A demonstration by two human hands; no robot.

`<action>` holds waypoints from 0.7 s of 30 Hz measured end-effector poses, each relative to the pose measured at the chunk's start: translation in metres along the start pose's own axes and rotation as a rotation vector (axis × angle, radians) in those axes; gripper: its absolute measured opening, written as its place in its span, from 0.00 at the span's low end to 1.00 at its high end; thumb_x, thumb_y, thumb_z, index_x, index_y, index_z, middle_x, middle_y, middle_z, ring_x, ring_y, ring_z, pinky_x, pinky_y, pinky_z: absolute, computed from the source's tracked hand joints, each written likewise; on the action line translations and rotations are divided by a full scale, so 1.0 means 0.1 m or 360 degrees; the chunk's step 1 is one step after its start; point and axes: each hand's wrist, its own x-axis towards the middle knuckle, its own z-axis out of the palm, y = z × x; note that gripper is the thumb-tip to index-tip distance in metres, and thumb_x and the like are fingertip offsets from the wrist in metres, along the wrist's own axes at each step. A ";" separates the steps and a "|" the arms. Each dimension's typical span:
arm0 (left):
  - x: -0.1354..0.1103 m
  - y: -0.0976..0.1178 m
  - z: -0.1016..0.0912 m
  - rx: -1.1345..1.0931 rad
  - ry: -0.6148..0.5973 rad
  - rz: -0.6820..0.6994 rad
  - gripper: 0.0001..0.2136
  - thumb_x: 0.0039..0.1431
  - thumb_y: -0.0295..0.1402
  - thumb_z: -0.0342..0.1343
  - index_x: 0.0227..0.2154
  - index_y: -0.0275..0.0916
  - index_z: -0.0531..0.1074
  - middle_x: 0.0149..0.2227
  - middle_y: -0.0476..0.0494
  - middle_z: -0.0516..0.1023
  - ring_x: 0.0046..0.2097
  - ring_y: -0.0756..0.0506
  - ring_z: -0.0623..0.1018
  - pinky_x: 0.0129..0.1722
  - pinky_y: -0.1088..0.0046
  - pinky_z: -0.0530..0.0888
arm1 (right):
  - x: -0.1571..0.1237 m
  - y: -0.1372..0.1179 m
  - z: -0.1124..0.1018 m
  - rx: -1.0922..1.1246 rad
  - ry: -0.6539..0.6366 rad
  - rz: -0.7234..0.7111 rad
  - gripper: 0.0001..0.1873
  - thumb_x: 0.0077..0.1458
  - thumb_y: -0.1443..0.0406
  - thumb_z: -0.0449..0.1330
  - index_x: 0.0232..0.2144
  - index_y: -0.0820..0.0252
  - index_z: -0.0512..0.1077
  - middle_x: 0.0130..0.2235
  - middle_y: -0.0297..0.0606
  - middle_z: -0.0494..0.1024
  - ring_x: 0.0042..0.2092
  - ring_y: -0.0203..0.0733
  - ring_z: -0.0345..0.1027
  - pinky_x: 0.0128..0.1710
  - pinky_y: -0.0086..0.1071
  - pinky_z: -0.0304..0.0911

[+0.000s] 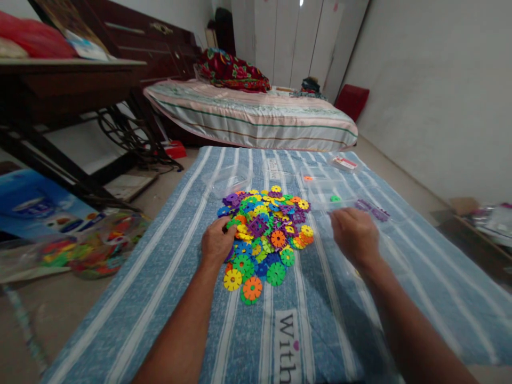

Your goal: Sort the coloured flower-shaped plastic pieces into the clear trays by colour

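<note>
A heap of notched plastic discs [278, 239] in yellow, green, orange, blue and purple lies on the striped cloth. At the heap's left edge, my left hand [217, 242] is closed, with a green notched disc [233, 222] at its fingertips. To the right, apart from the heap, my right hand [356, 237] is raised with its fingers curled together; whatever it holds is hidden. Near its knuckles lie purple pieces [372, 209] in a clear container. A clear tray [316, 202] beyond it has a green disc [335, 199], and an orange disc [308, 178] sits farther back.
Another clear container [228, 180] stands behind the heap at left. A small red-and-white packet [344, 163] lies at the far right of the striped cloth [176, 256]. Bags of colourful pieces [104, 245] sit on the floor at left, below a treadle table [60, 90]. A bed [256, 120] stands beyond.
</note>
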 end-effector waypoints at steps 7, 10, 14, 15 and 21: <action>0.00 0.03 0.00 0.0006 0.0010 -0.0015 0.10 0.51 0.34 0.53 0.36 0.44 0.76 0.47 0.47 0.81 0.50 0.44 0.78 0.53 0.69 0.71 | -0.14 -0.20 0.13 0.0016 -0.0228 0.0057 0.13 0.62 0.66 0.53 0.26 0.58 0.72 0.27 0.38 0.73 0.32 0.40 0.64 0.33 0.31 0.53; 0.01 0.01 0.00 0.0013 0.0020 0.0006 0.10 0.51 0.34 0.53 0.36 0.44 0.76 0.47 0.46 0.81 0.50 0.43 0.77 0.53 0.69 0.71 | -0.21 -0.44 0.25 0.0032 -0.0544 0.0098 0.11 0.60 0.69 0.54 0.27 0.58 0.72 0.29 0.38 0.74 0.32 0.40 0.66 0.31 0.31 0.52; 0.01 -0.01 0.00 0.0022 -0.0007 -0.0001 0.11 0.52 0.35 0.52 0.36 0.42 0.76 0.46 0.45 0.81 0.49 0.43 0.78 0.53 0.69 0.71 | -0.12 -0.58 0.39 -0.0114 -0.0696 0.0299 0.07 0.60 0.68 0.55 0.34 0.62 0.73 0.35 0.45 0.77 0.37 0.46 0.70 0.33 0.34 0.56; 0.01 -0.01 0.00 0.0025 -0.0009 -0.0002 0.11 0.52 0.35 0.52 0.36 0.42 0.76 0.46 0.45 0.81 0.49 0.43 0.78 0.52 0.69 0.71 | -0.09 -0.59 0.41 -0.0146 -0.0719 0.0339 0.07 0.60 0.68 0.55 0.36 0.63 0.73 0.36 0.46 0.77 0.39 0.47 0.70 0.34 0.34 0.57; 0.02 -0.01 0.00 0.0051 0.0007 0.0021 0.11 0.52 0.35 0.53 0.37 0.42 0.76 0.45 0.46 0.81 0.47 0.44 0.78 0.50 0.70 0.72 | -0.05 -0.63 0.50 -0.0192 -0.0994 0.0404 0.11 0.61 0.72 0.51 0.37 0.64 0.74 0.36 0.48 0.78 0.39 0.46 0.72 0.34 0.33 0.59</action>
